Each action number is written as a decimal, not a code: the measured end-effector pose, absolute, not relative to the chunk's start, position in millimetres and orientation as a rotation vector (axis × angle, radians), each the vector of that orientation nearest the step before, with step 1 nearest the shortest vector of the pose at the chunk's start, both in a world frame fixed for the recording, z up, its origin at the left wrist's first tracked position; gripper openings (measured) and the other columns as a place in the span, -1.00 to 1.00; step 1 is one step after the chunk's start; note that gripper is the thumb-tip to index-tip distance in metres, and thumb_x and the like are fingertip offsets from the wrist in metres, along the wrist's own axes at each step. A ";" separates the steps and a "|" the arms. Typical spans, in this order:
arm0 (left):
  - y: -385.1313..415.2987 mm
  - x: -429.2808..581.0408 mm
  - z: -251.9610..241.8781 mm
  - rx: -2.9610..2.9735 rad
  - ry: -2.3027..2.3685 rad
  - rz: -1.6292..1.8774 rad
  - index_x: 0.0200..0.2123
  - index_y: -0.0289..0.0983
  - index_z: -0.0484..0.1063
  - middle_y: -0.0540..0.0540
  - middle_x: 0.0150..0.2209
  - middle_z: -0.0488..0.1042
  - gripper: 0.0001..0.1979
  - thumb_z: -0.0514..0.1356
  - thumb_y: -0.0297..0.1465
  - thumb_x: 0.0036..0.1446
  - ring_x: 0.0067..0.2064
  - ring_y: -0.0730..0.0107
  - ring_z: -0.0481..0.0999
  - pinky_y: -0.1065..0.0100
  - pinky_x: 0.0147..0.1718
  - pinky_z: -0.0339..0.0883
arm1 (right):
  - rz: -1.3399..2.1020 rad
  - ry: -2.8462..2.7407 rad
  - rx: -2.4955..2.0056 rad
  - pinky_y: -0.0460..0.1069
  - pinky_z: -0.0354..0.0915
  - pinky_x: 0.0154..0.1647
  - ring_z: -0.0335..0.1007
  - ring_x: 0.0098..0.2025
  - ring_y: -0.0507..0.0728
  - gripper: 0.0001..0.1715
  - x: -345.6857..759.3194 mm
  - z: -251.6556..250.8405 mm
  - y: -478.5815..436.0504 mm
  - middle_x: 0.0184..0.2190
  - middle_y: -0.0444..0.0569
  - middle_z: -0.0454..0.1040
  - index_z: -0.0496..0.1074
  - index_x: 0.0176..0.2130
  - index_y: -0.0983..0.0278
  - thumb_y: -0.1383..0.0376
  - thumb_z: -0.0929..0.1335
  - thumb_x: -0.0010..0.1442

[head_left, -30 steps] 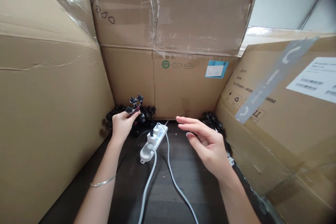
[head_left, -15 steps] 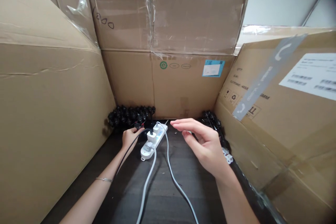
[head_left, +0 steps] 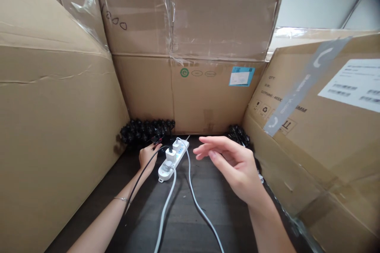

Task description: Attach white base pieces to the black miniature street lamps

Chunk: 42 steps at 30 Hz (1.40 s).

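My left hand (head_left: 148, 156) rests low at the back of the table, its fingers pinched on a small black-and-red item (head_left: 156, 139). Just right of it lies a white power strip (head_left: 173, 160) with white plugs in its sockets. A thin black cable (head_left: 139, 182) rises from one plug and runs past my left wrist. A thick white cable (head_left: 178, 158) leaves the strip toward me. My right hand (head_left: 234, 164) hangs open above the table, right of the strip, holding nothing. Behind my left hand sits a heap of small black parts (head_left: 145, 131).
A second black bunch (head_left: 239, 135) sits in the back right corner, with a small white item (head_left: 260, 177) near the right box. Large cardboard boxes (head_left: 204, 95) wall the left, back and right of the dark wooden tabletop (head_left: 184, 221).
My left hand has dropped from above the black heap to the table, and the item in it now trails a black cable. My right hand has shifted slightly.
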<state>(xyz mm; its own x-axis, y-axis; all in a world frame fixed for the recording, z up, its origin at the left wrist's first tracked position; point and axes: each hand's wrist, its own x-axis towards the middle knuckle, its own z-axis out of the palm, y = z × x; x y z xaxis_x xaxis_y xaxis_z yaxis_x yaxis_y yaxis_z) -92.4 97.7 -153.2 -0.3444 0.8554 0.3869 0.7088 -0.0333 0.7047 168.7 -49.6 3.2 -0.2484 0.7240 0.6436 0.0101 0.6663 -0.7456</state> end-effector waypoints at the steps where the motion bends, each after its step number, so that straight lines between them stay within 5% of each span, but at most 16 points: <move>1: 98.7 -92.4 -154.5 1.700 2.080 1.334 -0.19 -0.29 0.55 -0.26 -0.27 0.58 -0.63 0.13 -0.19 0.05 -0.27 0.12 0.55 0.37 -0.40 0.24 | 0.760 -1.701 -0.596 0.02 0.41 -0.16 0.49 -0.26 0.05 -0.66 169.0 3.2 -49.8 -0.28 -0.11 0.54 0.39 -0.04 0.16 0.43 0.23 0.24; 12: 108.0 -93.0 -164.1 1.721 2.023 1.448 -0.20 -0.27 0.55 -0.19 -0.18 0.56 -0.66 0.12 -0.20 0.07 -0.13 0.10 0.54 0.36 -0.31 0.32 | 0.807 -1.702 -0.570 -0.04 0.39 -0.19 0.48 -0.30 0.01 -0.64 169.0 3.4 -51.0 -0.29 -0.13 0.53 0.38 -0.03 0.15 0.46 0.23 0.24; 21: 107.5 -90.4 -169.0 1.642 1.918 1.536 -0.21 -0.32 0.55 -0.16 -0.25 0.59 -0.63 0.13 -0.19 0.04 -0.31 0.19 0.56 0.38 -0.42 0.33 | 0.827 -1.705 -0.562 -0.05 0.38 -0.19 0.48 -0.30 0.00 -0.66 169.4 3.2 -50.8 -0.30 -0.13 0.53 0.39 -0.04 0.16 0.45 0.23 0.25; 29: 105.3 -91.7 -173.5 1.591 1.866 1.547 -0.22 -0.36 0.55 -0.11 -0.53 0.56 -0.55 0.17 -0.14 -0.05 -0.63 0.40 0.39 0.42 -0.60 0.22 | 0.842 -1.723 -0.560 -0.05 0.39 -0.19 0.47 -0.30 0.00 -0.67 169.1 3.2 -51.5 -0.30 -0.13 0.52 0.39 -0.04 0.15 0.43 0.23 0.26; 37: 101.6 -91.3 -170.9 1.598 1.864 1.574 -0.23 -0.38 0.55 -0.05 -0.67 0.46 -0.55 0.17 -0.14 -0.06 -0.66 0.41 0.35 0.42 -0.59 0.21 | 0.836 -1.723 -0.568 -0.05 0.39 -0.20 0.47 -0.30 0.00 -0.68 170.9 4.6 -52.4 -0.30 -0.14 0.53 0.39 -0.04 0.14 0.42 0.24 0.26; 42: 88.1 -89.3 -164.4 1.602 1.888 1.643 -0.25 -0.35 0.55 -0.06 -0.58 0.51 -0.59 0.14 -0.15 -0.01 -0.65 0.45 0.36 0.44 -0.57 0.22 | 0.739 -1.651 -0.571 -0.06 0.39 -0.25 0.48 -0.35 0.01 -0.71 185.4 11.5 -57.3 -0.34 -0.11 0.54 0.42 -0.06 0.19 0.42 0.26 0.24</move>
<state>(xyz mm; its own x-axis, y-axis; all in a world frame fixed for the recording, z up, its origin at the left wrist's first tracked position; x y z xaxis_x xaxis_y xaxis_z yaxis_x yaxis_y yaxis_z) -89.3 88.1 -164.4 -0.4084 0.7739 0.4841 0.5863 -0.1841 0.7889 185.4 -57.3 11.5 -0.2005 0.7148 0.6700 -0.0233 0.6802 -0.7327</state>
